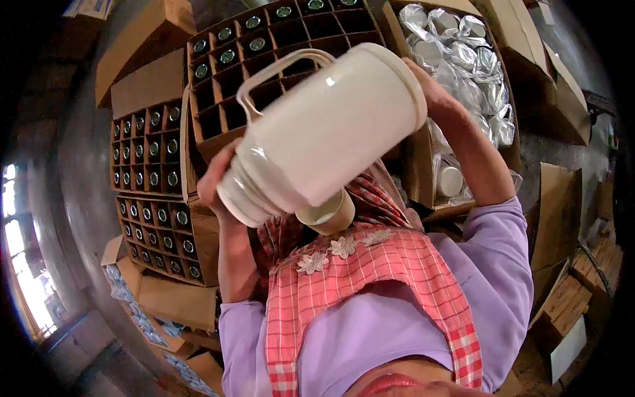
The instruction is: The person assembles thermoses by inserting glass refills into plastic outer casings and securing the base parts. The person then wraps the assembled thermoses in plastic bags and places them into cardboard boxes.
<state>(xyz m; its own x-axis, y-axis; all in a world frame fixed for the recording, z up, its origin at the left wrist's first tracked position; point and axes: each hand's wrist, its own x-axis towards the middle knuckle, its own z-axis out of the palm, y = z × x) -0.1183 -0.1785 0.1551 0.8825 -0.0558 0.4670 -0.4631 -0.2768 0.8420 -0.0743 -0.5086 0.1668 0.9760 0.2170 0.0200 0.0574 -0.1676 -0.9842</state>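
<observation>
Here, your left hand [220,173] grasps the cream jug [334,122] at its neck and your right hand [430,85] its base, tilted before the far divided carton [210,143].

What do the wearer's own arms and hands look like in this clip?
The left hand and right hand show no gloves; some fingers are hidden. The sleeves are plain lavender, ending near the elbows. The forearms are bare, with no watch visible.

The 2 bare forearms [477,157] extend forward, hands apart in a shared grip. The left hand [213,178] sits lower in view; the right hand [428,87] is higher, partly hidden.
</observation>
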